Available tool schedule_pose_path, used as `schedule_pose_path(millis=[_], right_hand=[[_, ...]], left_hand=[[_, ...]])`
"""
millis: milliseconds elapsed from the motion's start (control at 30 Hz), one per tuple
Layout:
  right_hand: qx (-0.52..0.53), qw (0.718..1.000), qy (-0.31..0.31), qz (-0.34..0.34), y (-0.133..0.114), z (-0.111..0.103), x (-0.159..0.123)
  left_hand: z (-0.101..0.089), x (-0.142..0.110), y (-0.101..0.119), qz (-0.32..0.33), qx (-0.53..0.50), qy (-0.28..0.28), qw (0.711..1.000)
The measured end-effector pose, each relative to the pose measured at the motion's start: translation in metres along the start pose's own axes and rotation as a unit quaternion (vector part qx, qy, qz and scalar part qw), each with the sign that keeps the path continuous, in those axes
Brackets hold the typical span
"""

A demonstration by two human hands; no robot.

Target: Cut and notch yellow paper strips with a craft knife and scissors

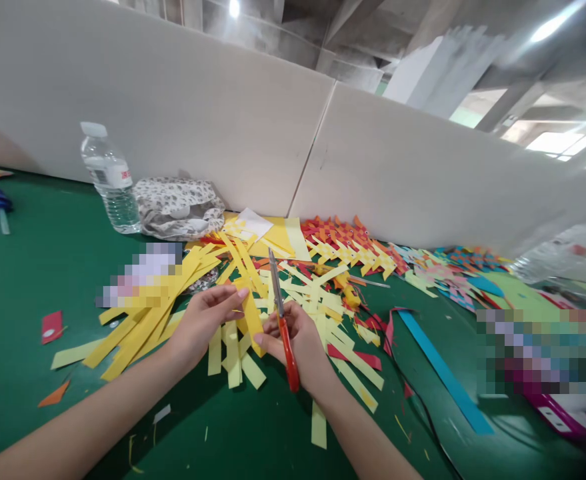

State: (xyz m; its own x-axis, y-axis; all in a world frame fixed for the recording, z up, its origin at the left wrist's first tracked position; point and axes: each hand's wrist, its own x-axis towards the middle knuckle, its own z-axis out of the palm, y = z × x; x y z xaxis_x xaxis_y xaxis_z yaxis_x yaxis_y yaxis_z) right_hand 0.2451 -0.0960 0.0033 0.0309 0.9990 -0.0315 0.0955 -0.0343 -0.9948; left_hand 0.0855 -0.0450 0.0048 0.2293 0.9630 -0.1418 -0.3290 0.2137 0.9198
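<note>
Table (47,267), green; loose paper strips (143,327), yellow and pale, heaped across its middle; left hand (205,317), pinching the upper end of a yellow strip (253,317); right hand (300,340), holding red-handled scissors (281,310), thumb at the strip's lower end; said strip, between both hands.

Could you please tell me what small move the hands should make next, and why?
Probably let the right hand release the yellow strip, freeing the scissors to turn toward it: that hand both pinches the strip's lower end and holds the scissors, blades pointing forward, while the left hand also pinches the strip, higher up.
</note>
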Motion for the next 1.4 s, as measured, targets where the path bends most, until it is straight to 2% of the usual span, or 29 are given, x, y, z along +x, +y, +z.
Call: schedule_pose_path(millis=[367,833,1400], right_hand=[[-0.012,1.0,0.0,0.002,0.001,0.0,0.001],[-0.006,1.0,-0.001,0.008,-0.007,0.0,-0.001],[0.036,0.999,0.007,0.019,-0.008,0.003,0.001]], left_hand=[[-0.003,0.004,-0.001,0.04,0.023,0.017,0.999],[-0.004,0.005,-0.001,0.018,0.012,0.026,0.999],[-0.004,0.004,0.002,0.033,0.021,0.019,0.999]])
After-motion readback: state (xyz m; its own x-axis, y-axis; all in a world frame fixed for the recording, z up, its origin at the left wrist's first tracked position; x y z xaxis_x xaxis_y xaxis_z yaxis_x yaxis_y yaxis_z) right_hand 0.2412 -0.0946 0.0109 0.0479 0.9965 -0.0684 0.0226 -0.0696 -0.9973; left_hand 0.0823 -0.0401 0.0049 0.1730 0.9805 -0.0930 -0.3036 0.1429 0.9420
